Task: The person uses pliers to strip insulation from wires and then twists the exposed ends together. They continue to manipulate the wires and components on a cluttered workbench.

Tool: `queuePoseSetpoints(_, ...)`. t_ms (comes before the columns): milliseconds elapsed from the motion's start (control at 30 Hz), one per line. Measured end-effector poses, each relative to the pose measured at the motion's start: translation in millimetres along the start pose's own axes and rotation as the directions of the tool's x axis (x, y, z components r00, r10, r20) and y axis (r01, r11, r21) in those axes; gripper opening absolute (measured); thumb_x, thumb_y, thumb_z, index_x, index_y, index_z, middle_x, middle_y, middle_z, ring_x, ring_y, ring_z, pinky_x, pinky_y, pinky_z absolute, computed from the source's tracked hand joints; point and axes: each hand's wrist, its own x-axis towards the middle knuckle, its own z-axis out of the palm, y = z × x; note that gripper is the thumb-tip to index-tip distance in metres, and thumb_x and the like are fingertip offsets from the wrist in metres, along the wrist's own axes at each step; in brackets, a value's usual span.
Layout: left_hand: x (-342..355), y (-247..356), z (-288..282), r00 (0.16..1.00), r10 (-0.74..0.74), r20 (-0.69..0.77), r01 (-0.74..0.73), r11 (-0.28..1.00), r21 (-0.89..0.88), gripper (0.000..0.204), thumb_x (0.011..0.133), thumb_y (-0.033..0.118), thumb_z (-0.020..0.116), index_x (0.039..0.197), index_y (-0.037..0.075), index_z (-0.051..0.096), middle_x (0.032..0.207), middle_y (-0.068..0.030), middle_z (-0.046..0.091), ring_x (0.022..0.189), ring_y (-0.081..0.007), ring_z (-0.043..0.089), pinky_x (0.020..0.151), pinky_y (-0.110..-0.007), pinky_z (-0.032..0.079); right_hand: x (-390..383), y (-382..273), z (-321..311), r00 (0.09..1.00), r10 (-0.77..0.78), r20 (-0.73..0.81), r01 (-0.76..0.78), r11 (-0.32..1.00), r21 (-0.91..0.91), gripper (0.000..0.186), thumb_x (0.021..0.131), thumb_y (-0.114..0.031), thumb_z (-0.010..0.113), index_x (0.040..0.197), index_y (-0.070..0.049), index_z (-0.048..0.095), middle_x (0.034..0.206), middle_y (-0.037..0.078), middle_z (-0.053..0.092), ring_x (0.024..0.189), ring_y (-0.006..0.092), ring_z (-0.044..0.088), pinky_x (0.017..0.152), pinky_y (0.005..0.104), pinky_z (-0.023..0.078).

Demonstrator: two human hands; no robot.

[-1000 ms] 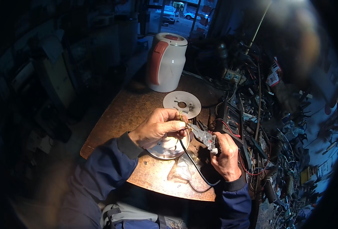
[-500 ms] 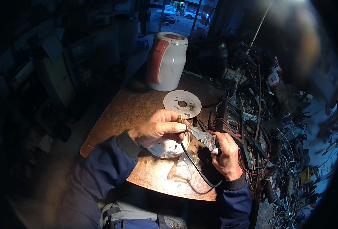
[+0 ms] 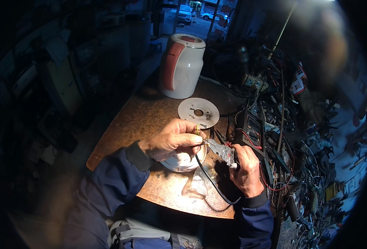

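We are wearing 2 long, loose, navy-blue cloth sleeves (image 3: 109, 180), creasing in soft folds and ending in 2 snug, dark, close-fitting cuffs (image 3: 138, 157). At our lap, we are showing pale grey cloth (image 3: 150, 231), a dark fabric strap (image 3: 175, 240) and deep-blue cloth (image 3: 146, 244).
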Motion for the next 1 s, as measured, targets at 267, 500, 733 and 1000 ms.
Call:
queuePoseSetpoints(267, -1, 0, -1, 0.999, 0.025, -0.025, -0.024, 0.999, 0.031, 0.025, 0.097, 0.009, 0.067, 0.118, -0.004, 0.063, 0.095, -0.0099, 0.07, 0.08, -0.0103, 0.068, 0.076, -0.023, 0.058, -1, -2, -1, 1.0, 0.003, 0.02, -0.003, 1.0, -0.002, 0.066, 0.054, 0.01, 0.073, 0.118, 0.005, 0.059, 0.089, 0.019, 0.059, 0.083, 0.0389, 0.061, 0.073, 0.0435, 0.052)
queuePoseSetpoints(500, -1, 0, 1, 0.998, 0.055, -0.038, -0.054, 0.998, 0.016, 0.023, 0.097, 0.007, 0.068, 0.117, -0.003, 0.063, 0.093, -0.0096, 0.07, 0.08, -0.0115, 0.069, 0.076, -0.024, 0.059, -3, 1, 8, 0.999, 0.028, -0.029, -0.027, 0.999, 0.044, 0.061, 0.057, 0.01, 0.071, 0.117, 0.004, 0.06, 0.089, 0.019, 0.059, 0.083, 0.0385, 0.061, 0.073, 0.0435, 0.052)
queuePoseSetpoints(733, 1, -3, 2, 0.996, 0.077, -0.04, -0.076, 0.997, 0.029, 0.022, 0.098, 0.006, 0.066, 0.117, -0.003, 0.063, 0.094, -0.0082, 0.069, 0.081, -0.0124, 0.069, 0.075, -0.025, 0.06, -4, 2, 9, 0.999, 0.037, -0.009, -0.036, 0.997, 0.072, 0.063, 0.057, 0.01, 0.07, 0.118, 0.005, 0.06, 0.092, 0.019, 0.06, 0.087, 0.0394, 0.061, 0.076, 0.0439, 0.052)
queuePoseSetpoints(1000, 2, -5, 4, 0.99, 0.132, -0.048, -0.13, 0.991, 0.036, 0.018, 0.099, 0.009, 0.066, 0.113, -0.003, 0.062, 0.092, -0.0091, 0.069, 0.081, -0.0137, 0.069, 0.076, -0.028, 0.059, -5, 0, 9, 0.998, 0.06, -0.023, -0.059, 0.997, 0.051, 0.064, 0.056, 0.007, 0.071, 0.118, 0.006, 0.059, 0.095, 0.02, 0.061, 0.088, 0.0405, 0.061, 0.078, 0.0445, 0.052)
